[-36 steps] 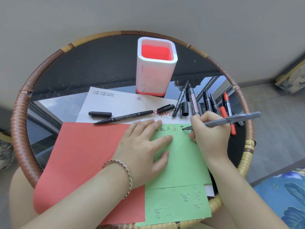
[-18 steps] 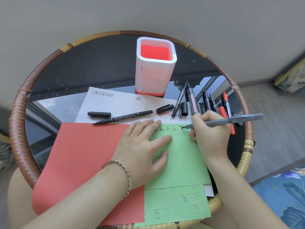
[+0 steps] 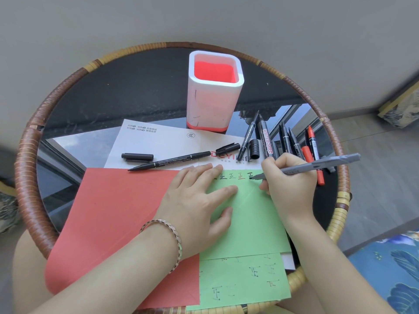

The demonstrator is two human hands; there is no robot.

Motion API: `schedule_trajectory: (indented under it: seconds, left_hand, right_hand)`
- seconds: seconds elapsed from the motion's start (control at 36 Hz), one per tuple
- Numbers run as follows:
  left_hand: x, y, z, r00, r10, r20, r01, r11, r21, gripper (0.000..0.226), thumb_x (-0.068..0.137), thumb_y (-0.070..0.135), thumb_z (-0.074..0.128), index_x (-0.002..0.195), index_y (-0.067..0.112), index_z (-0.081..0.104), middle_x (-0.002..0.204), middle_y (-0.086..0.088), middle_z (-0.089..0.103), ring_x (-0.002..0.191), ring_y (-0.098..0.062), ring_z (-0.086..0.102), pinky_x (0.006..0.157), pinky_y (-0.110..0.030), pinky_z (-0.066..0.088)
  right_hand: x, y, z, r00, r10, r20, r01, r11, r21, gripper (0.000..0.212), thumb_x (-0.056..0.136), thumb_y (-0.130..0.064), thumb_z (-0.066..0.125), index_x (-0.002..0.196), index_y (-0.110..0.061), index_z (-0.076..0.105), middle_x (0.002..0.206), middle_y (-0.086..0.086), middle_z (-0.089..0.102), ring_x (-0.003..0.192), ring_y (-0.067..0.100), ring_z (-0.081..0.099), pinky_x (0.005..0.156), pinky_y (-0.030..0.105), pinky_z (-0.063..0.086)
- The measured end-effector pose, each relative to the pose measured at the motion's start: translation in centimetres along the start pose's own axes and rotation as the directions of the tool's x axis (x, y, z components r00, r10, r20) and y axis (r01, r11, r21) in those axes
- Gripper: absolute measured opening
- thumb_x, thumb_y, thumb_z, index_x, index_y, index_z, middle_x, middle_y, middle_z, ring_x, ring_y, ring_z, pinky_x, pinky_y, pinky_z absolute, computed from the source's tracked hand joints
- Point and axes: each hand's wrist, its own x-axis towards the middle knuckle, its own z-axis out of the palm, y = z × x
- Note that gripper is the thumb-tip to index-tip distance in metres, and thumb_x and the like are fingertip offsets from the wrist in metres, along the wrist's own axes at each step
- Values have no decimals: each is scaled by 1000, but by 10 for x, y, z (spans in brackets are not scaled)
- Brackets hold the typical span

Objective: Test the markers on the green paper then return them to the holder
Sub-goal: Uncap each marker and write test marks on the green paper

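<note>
Clamped in my right hand, the grey marker had its tip on the green paper near the table's right edge, while my left hand lay flat, pinning that sheet. I judged fresh strokes could smear under my fingers. Farther back, uncapped markers risked drying or rolling, and the holder stood empty.

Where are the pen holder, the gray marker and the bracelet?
Pen holder [image 3: 209, 107], head view, front wall.
Gray marker [image 3: 317, 165], head view, mid barrel.
Bracelet [image 3: 174, 236], head view, band on the wrist.
</note>
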Motion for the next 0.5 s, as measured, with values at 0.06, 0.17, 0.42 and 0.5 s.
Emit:
schedule_trajectory:
  seconds: [0.06, 0.17, 0.42, 0.5]
  left_hand:
    - [0, 0, 0, 1000, 2, -1, -2, 1000, 1, 35, 74, 38, 47, 99, 28, 70, 116, -9, 64, 108, -30, 57, 96, -37, 30]
    - [0, 0, 0, 1000, 2, 1, -2, 1000, 1, 36, 74, 38, 47, 99, 28, 70, 116, -9, 64, 108, -30, 58, 97, -37, 30]
    - [0, -1, 1, 1000, 4, -2, -4, 1000, -3, 35, 75, 38, 47, 100, 29, 69, 117, -9, 63, 109, -29, 56, 96, -38, 32]
    - [0, -1, 1, 1000, 3, -3, -3, 1000, 0, 35, 74, 38, 47, 100, 29, 69, 117, -8, 63, 109, -29, 55, 96, -38, 32]
  right_hand:
    - [0, 1, 1, 1000, -4, 10, 4, 1000, -20, 37, 79, -6, 56, 45, -7, 43, 32, 1, 51, 32, 6, 42, 44, 12, 39]
    - [-2, -2, 0, 1000, -8, 3, 8, 999, -44, 31, 78, -4, 55, 51, 6, 43, 36, 11, 50, 30, 3, 42, 43, 14, 39]
    - [2, -2, -3, 995, 19, -99, -21, 999, -24, 30, 75, 1, 53, 49, 5, 39, 31, 3, 46, 31, 8, 40, 42, 17, 38]
    - [1, -3, -4, 993, -25, -111, 31, 998, 59, 39, 83, -6, 56, 47, -11, 43, 34, -1, 49, 33, 8, 39, 45, 22, 39]
